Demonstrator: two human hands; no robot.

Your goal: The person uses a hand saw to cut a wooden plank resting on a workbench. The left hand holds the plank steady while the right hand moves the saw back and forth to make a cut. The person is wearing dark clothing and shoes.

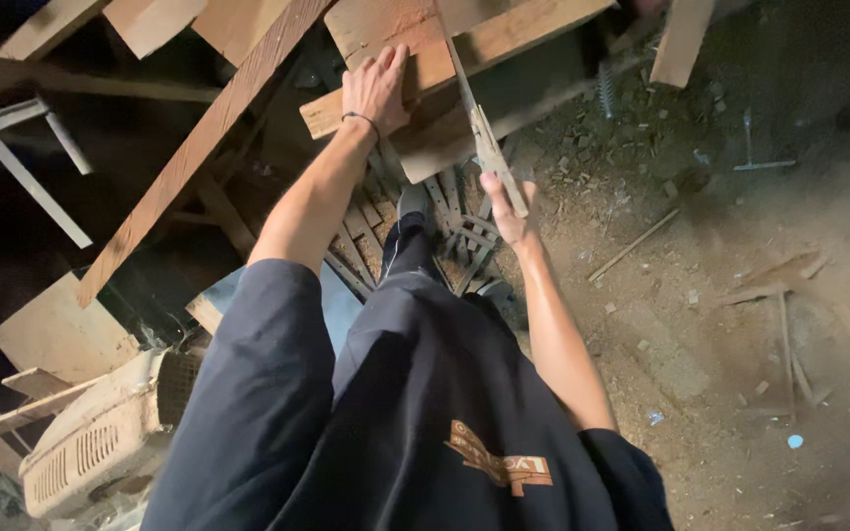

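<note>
My left hand (376,90) lies flat on a wooden plank (450,54), fingers spread, pressing it down; a dark band circles the wrist. My right hand (504,206) grips the wooden handle of a hand saw (479,128). The saw's thin blade runs up and away from the handle and crosses the plank just right of my left hand. The plank rests on other boards at a slant. Below it, my dark shoe (415,202) stands on a pile of thin wooden slats.
A long beam (199,147) slants from top centre down to the left. Stacked boards fill the top left. A pale plastic fan housing (100,442) lies at bottom left. Sawdust, wood chips and thin sticks (634,244) cover the dirt floor on the right.
</note>
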